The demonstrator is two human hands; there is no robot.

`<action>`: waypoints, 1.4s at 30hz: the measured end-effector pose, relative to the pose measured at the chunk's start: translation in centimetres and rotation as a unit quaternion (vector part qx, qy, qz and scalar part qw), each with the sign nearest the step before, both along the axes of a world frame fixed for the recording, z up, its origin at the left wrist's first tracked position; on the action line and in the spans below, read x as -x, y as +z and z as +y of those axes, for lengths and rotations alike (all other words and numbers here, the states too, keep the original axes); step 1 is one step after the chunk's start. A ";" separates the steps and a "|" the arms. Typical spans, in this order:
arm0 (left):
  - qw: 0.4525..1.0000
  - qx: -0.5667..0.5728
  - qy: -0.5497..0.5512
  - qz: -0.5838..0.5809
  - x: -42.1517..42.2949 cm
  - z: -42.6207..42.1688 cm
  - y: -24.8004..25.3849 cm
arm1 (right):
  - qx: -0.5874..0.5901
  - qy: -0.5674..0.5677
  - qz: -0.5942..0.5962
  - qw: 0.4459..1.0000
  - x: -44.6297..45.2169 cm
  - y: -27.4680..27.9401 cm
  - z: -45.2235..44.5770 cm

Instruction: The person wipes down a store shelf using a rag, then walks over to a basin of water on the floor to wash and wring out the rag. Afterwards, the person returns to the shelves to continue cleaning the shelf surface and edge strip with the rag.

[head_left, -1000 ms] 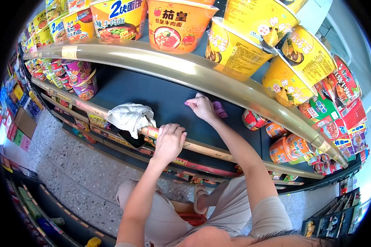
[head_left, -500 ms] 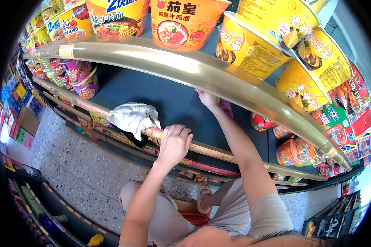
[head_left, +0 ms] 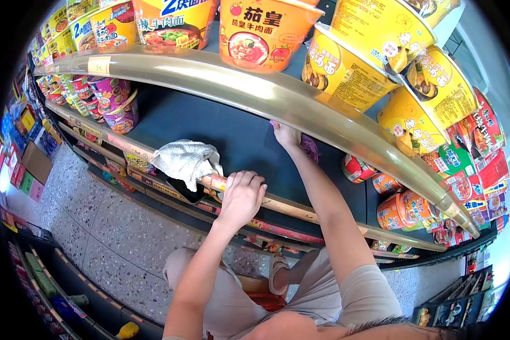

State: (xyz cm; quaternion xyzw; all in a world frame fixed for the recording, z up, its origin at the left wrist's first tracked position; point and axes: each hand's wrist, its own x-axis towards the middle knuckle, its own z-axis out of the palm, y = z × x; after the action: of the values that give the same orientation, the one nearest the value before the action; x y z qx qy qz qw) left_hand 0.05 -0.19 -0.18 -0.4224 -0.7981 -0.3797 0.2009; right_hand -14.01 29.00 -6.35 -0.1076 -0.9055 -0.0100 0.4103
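My left hand [head_left: 242, 195] is curled over the front edge strip [head_left: 289, 208] of the lower shelf. Left of it a whitish cloth [head_left: 188, 160] hangs draped across the same edge. Deeper in, my right hand [head_left: 287, 136] presses a purple cloth [head_left: 309, 148] against the dark shelf surface [head_left: 232, 129]. The upper shelf's rail partly hides those fingers, and the cloth shows on both sides of the hand.
A shiny upper rail [head_left: 209, 72] curves above my right hand. Orange noodle tubs [head_left: 260, 37] and yellow noodle tubs [head_left: 351, 65] stand above it. On the lower shelf, purple cups [head_left: 119, 113] are at left and orange cups [head_left: 405, 209] at right. A low stool [head_left: 263, 301] stands below.
The view has shifted slightly, so the shelves appear a little displaced. Both hands keep nearly the same places, with the purple cloth still under my right hand.
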 end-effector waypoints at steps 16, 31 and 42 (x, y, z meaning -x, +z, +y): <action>1.000 0.001 0.002 0.008 -0.2 -0.2 -0.2 | 0.167 0.171 -0.146 0.960 -6.9 5.4 -4.9; 1.000 -0.007 -0.001 0.009 -0.3 -0.1 0.0 | 0.141 0.210 -0.180 0.951 -9.8 5.8 -6.1; 1.000 0.003 0.000 -0.005 -0.3 -0.1 -0.2 | 0.178 0.154 -0.140 0.962 -7.7 5.7 -6.6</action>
State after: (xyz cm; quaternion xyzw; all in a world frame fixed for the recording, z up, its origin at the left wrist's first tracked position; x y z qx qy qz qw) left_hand 0.30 -0.30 -0.38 -0.4207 -0.8004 -0.3795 0.1956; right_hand -6.32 22.42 -0.69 -0.0355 -0.9468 0.1994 0.2500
